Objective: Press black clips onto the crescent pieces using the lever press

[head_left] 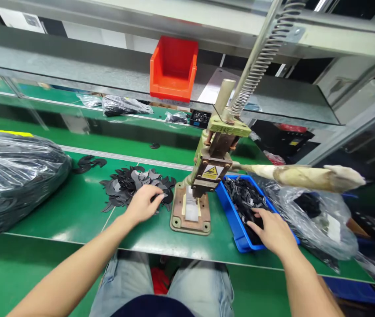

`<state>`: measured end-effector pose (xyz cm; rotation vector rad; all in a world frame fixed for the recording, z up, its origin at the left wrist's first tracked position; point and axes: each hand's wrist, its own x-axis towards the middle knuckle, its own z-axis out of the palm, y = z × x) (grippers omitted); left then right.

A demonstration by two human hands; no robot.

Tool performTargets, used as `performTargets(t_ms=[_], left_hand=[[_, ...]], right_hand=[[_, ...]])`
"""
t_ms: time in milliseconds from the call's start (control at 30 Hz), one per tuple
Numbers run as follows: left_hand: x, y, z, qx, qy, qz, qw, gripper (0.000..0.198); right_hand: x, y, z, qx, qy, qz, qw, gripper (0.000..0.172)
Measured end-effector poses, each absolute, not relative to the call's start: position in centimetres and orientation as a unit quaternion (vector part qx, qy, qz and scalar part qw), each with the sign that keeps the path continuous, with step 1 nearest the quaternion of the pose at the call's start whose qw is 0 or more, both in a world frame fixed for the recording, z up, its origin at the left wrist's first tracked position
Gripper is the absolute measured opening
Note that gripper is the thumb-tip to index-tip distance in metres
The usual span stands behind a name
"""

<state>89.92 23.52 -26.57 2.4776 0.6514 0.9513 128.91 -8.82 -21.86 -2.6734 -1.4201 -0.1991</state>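
My left hand (145, 203) is over the right side of a pile of curved, flat black and grey pieces (121, 185). Its thumb and forefinger come together at the pile's edge, and whatever is between them is too small to make out. On the other side, my right hand (271, 229) reaches into a blue bin (242, 242) of small black parts (245, 196), thumb and forefinger apart just over them. Between the hands stands a hand press (212, 165) with a yellow warning label. A pale metal plate (192, 211) lies on its base, under the ram.
The press's wrapped lever (299, 176) sticks out to the right above the bin. A large plastic-wrapped bundle (19, 176) fills the bench's left side. Clear bags (319, 220) lie right of the bin. An orange bin (174, 70) sits on the shelf above.
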Motion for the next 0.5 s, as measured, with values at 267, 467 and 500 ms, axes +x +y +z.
performTargets(t_ms=[267,467,500], left_hand=[[85.9,14.9,-29.6,0.891,0.147,0.343,0.257,0.012],[85.7,14.4,-30.4,0.889,0.134,0.348,0.264,0.012],[85.7,14.2,-30.4,0.890,0.133,0.346,0.265,0.012]], right_hand=[[125.5,-7.8,-19.9,-0.901,-0.430,-0.048,0.042,0.024],[125.4,-8.7,-20.0,-0.906,-0.412,-0.058,0.076,0.013],[125.5,-8.8,-19.8,-0.906,-0.408,-0.066,0.091,0.013]])
